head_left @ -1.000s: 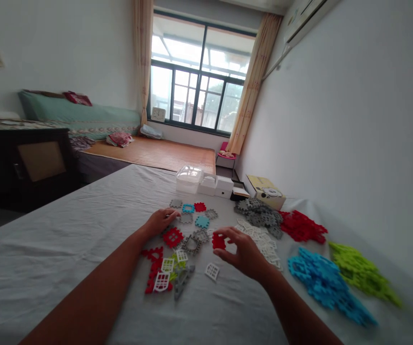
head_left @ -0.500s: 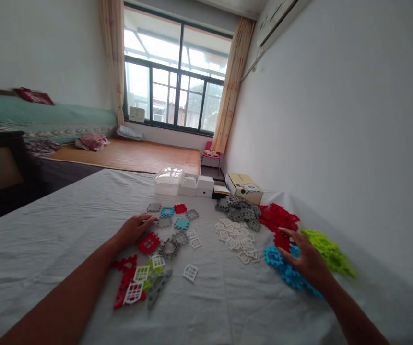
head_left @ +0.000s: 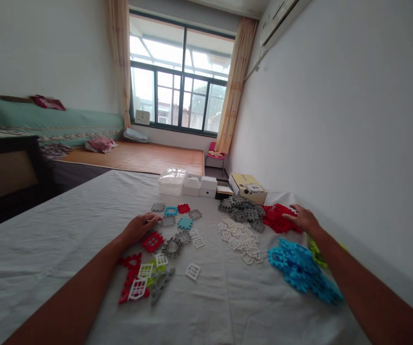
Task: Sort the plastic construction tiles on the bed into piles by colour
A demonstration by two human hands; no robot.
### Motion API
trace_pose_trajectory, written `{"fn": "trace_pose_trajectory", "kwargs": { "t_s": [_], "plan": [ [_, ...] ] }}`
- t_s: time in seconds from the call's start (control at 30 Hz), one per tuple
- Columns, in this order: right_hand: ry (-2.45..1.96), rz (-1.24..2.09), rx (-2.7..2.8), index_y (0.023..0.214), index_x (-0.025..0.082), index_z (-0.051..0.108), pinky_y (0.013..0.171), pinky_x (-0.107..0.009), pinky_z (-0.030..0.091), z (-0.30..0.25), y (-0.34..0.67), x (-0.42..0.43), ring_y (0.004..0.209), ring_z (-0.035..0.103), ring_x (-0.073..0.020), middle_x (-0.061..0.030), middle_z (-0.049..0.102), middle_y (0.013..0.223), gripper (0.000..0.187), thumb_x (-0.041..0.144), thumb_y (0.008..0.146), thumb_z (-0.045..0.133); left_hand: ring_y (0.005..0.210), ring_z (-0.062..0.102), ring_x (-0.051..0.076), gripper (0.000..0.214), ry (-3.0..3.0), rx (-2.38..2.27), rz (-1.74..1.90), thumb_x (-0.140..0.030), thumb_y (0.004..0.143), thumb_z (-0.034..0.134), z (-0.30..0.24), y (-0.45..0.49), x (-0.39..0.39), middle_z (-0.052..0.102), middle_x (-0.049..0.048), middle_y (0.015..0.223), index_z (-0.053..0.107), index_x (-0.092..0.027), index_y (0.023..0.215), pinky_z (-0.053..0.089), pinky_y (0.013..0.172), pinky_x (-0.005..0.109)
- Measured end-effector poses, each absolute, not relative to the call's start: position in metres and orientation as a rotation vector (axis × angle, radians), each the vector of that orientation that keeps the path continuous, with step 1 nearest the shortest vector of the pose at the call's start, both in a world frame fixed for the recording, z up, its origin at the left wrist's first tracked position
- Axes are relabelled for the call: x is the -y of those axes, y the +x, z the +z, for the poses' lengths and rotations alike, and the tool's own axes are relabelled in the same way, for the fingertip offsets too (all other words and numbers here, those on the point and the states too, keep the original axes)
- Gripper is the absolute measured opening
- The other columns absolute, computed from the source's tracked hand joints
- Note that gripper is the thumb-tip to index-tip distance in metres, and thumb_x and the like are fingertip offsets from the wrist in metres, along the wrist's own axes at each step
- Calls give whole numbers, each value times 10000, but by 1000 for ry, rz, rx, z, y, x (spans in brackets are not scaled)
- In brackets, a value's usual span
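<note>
My left hand [head_left: 142, 226] rests on the cloth at the left, its fingers loosely bent and its fingertips at the edge of a grey toothed building tile [head_left: 168, 221]. It does not appear to grip the tile. My right hand [head_left: 302, 219] is over the right part of the pile of red building pieces [head_left: 278, 218], thumb and fingers apart, with no separate piece visible between them. Below my right hand lies a pile of blue pieces [head_left: 301, 266]. My right forearm partly hides the lime green pieces [head_left: 317, 253].
White window-shaped pieces [head_left: 238, 239] and dark grey pieces [head_left: 242, 211] lie in heaps mid-table. Mixed tiles, including a red window tile [head_left: 153, 242], spread near my left hand. A clear plastic box [head_left: 173, 182], white boxes [head_left: 208, 186] and a yellow box [head_left: 248, 188] line the far edge.
My right hand has moved away from me, from above the blue pile to the red pile. The red piece seen at its fingers is no longer over the blue pieces. My left hand stays put.
</note>
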State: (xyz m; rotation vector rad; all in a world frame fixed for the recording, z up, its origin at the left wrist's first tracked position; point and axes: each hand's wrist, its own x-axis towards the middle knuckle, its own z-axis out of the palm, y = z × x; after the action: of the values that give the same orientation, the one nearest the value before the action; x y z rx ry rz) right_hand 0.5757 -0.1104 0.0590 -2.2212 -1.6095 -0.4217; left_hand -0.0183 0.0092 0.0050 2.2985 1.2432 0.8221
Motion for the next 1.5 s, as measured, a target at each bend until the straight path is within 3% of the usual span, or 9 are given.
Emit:
{"fn": "trace_pose_trajectory", "kwargs": {
  "t_s": [0.13,0.27,0.43,0.67,0.9,1.2,1.3,1.4,1.5],
  "plan": [
    [-2026,-523,1802,1070,106,577,913,-425,378,78,527,86,1028,556,-286,-172,620,1087,435,406,766,494,944,584,218,490,2303,-1232,831,-526,823,343,5,-18,-8,682,50,1012,692,-198,930,416,861,278],
    [-1574,-198,2152,1124,206,556,916,-369,401,73,403,97,1047,537,-222,-81,619,1103,356,367,818,473,931,592,208,473,2264,-1237,841,-507,820,355,4,-17,-8,690,41,994,696,-197,927,430,834,266],
    [-1148,164,2410,1106,244,563,914,-339,409,52,255,129,1054,508,-184,-39,610,1117,286,279,828,505,905,605,189,444,2278,-1228,892,-473,829,365,0,-19,-8,693,31,982,702,-202,930,434,814,240],
    [-1273,110,2444,1193,218,497,918,-359,385,32,170,110,1098,455,-216,-67,566,1193,411,408,829,507,904,605,179,412,2288,-1217,878,-443,829,387,2,-20,-7,695,27,990,706,-209,940,435,801,221],
    [-1412,3,2469,1146,264,505,863,-397,374,25,150,97,1066,461,-245,-52,589,1137,404,470,800,528,863,613,183,428,2279,-1196,884,-450,826,379,2,-20,-8,702,31,965,708,-200,936,439,793,235],
    [-1289,6,2395,1146,237,525,892,-349,381,49,196,125,1059,470,-208,-64,561,1177,314,316,847,472,919,599,199,451,2232,-1190,878,-489,819,368,6,-18,-6,698,18,973,704,-201,907,437,821,249],
    [-1331,19,2407,1002,212,585,818,-307,411,60,219,141,910,542,-182,-65,644,945,254,296,897,370,925,601,201,471,2241,-1179,877,-507,821,356,6,-18,-7,698,13,973,701,-200,912,433,829,253],
    [-1483,91,2380,819,191,588,671,-265,418,63,250,154,711,573,-158,-50,636,730,330,321,921,302,928,598,206,487,2249,-1190,856,-531,817,355,6,-19,-8,696,17,977,697,-200,921,431,836,262],
    [-1537,360,2298,893,193,575,586,-230,399,56,282,161,608,574,-129,-11,632,668,286,333,915,326,947,587,212,501,2250,-1201,834,-550,815,350,6,-19,-9,692,24,989,691,-201,925,422,855,271]
  ]
}}
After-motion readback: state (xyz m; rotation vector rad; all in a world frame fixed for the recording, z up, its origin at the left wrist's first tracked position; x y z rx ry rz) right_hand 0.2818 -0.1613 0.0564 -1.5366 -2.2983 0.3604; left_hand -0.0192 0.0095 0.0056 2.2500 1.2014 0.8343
